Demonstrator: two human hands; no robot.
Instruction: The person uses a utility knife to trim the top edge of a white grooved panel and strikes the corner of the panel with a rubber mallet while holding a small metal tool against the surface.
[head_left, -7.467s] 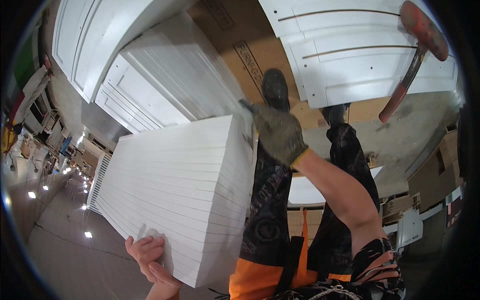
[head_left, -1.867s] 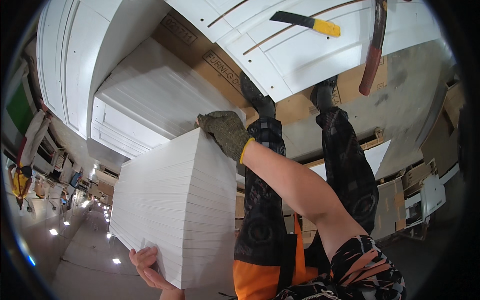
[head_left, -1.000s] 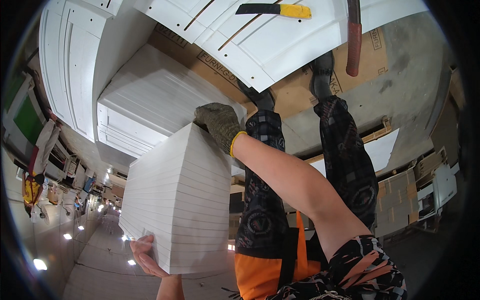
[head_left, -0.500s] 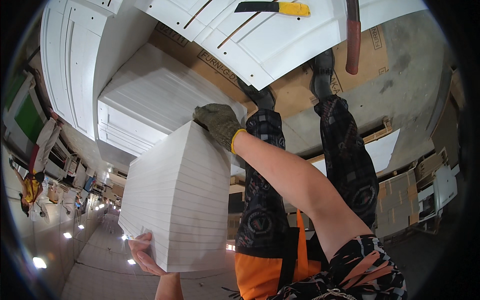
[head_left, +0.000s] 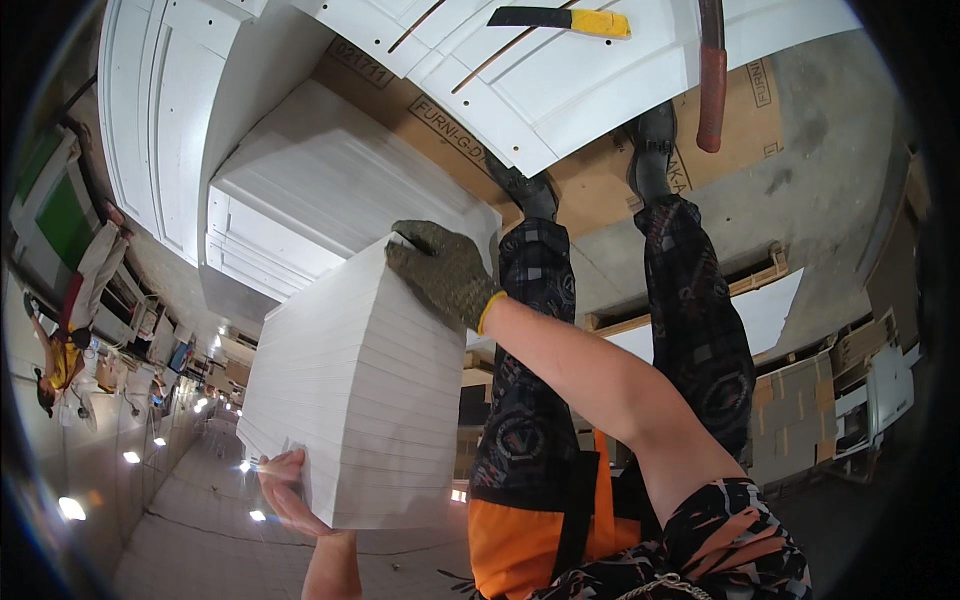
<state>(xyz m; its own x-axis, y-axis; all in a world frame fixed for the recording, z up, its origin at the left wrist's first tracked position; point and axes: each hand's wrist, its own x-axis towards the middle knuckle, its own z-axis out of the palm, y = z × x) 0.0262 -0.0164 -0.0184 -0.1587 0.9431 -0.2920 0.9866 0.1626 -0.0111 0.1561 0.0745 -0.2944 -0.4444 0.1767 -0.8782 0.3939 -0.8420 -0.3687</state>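
A tall stack of white panels [head_left: 400, 420] stands close in front of me, its layered edges facing me. My right hand [head_left: 445, 275], in a dark grey-green knitted glove with a yellow cuff, is closed round the far upper corner of the stack. My left hand [head_left: 285, 485] is bare and lies against the stack's lower left side, its fingers stretched out. Just beyond stands another white panel stack [head_left: 350, 160].
White grooved panels [head_left: 560, 100] lie at the top, bearing a black-and-yellow strip-shaped tool [head_left: 560, 20] and a red-handled tool [head_left: 711, 100]. Brown cardboard [head_left: 600, 180] covers floor under my boots. Pallets and cartons [head_left: 790, 420] stand right. Another person [head_left: 65, 355] is far left.
My right hand has shifted slightly down along the stack's corner. My left fingers look straighter against the side. The whole view has shifted a little.
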